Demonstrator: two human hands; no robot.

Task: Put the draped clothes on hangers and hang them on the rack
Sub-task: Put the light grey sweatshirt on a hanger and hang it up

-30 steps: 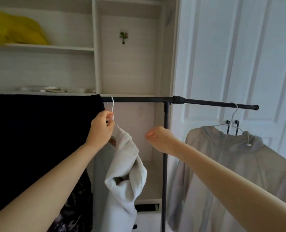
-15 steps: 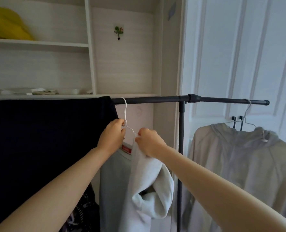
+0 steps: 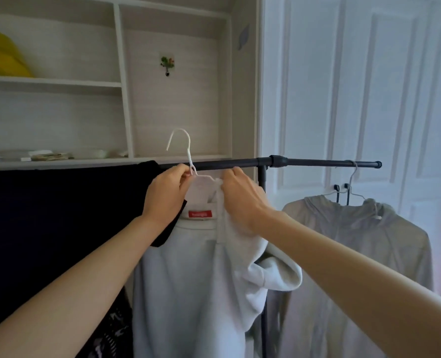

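Note:
A white hanger [image 3: 185,151] carries a pale grey-white sweatshirt [image 3: 188,275] with a red neck label. My left hand [image 3: 166,195] grips the hanger just below its hook. The hook stands above the black rack bar [image 3: 240,164], off it. My right hand [image 3: 242,200] pinches the sweatshirt's cloth at the hanger's right shoulder. Over the bar's left part a black garment [image 3: 59,215] hangs draped. A beige hoodie [image 3: 356,241] hangs on its own hanger at the bar's right end.
Behind the rack stand white shelves [image 3: 59,82] with a yellow object at upper left and small items lower down. White panelled doors [image 3: 369,86] fill the right side. The rack's upright post [image 3: 262,182] stands between the two light garments.
The hanger with the sweatshirt has come up, so its hook now stands above the bar. My right hand has moved onto the cloth at the hanger's shoulder and gone up with it.

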